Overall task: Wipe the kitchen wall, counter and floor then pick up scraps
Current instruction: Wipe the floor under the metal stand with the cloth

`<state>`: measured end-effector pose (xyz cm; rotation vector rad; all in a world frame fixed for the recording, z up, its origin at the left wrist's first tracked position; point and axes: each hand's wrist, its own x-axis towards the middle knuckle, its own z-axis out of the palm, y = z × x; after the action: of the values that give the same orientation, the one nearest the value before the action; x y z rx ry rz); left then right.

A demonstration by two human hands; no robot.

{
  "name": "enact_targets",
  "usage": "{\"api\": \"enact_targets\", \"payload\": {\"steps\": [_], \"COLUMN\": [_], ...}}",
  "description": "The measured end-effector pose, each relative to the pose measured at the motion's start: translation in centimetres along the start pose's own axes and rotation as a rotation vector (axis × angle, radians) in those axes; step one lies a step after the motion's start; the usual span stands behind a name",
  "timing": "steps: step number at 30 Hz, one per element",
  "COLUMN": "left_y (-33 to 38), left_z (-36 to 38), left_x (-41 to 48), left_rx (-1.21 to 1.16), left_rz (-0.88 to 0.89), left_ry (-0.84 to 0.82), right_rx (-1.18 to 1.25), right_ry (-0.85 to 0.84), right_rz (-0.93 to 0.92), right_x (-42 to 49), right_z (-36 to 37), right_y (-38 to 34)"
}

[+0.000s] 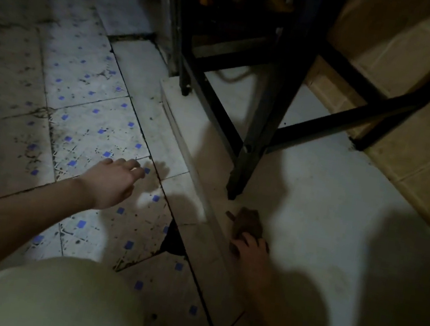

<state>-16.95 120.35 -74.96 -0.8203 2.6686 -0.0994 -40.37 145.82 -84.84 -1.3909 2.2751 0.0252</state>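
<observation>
My right hand lies low on a raised white tiled step, its fingers on a crumpled brown cloth that lies on the step near a black metal leg. It sits in deep shadow, so the grip is hard to read. My left hand hovers over the stained floor tiles, fingers loosely spread and holding nothing.
A black metal rack frame stands on the step, with crossbars running right. Beige wall tiles rise at the right. A dark broken gap sits at the step's edge. My knee in pale fabric fills the bottom left.
</observation>
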Motion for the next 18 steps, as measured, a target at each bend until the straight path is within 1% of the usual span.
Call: {"api": "enact_targets", "payload": {"steps": [3, 6, 8, 10, 14, 18], "left_y": [-0.4, -2.1, -3.9, -6.1, -10.8, -14.7], "left_z": [1.2, 1.6, 1.4, 0.9, -1.5, -6.0], "left_x": [0.8, 1.0, 0.7, 0.1, -1.3, -3.3], "left_rx": [-0.078, -0.12, -0.165, -0.193, -0.204, -0.264], "left_rz": [0.013, 0.021, -0.026, -0.085, -0.173, -0.245], "left_ry": [0.003, 0.021, 0.022, 0.002, -0.011, 0.012], "right_rx": [0.056, 0.056, 0.097, 0.108, 0.237, 0.224], "right_ry": [0.026, 0.06, 0.114, 0.147, 0.157, 0.127], "right_rz": [-0.069, -0.182, -0.245, -0.23, -0.266, -0.377], "right_x": [0.7, 2.2, 3.7, 5.1, 6.9, 6.9], "right_z": [-0.8, -2.8, -4.6, -6.7, -11.0, -16.7], "right_y": [-1.1, -4.4, -7.3, -10.6, -17.3, -23.1]}}
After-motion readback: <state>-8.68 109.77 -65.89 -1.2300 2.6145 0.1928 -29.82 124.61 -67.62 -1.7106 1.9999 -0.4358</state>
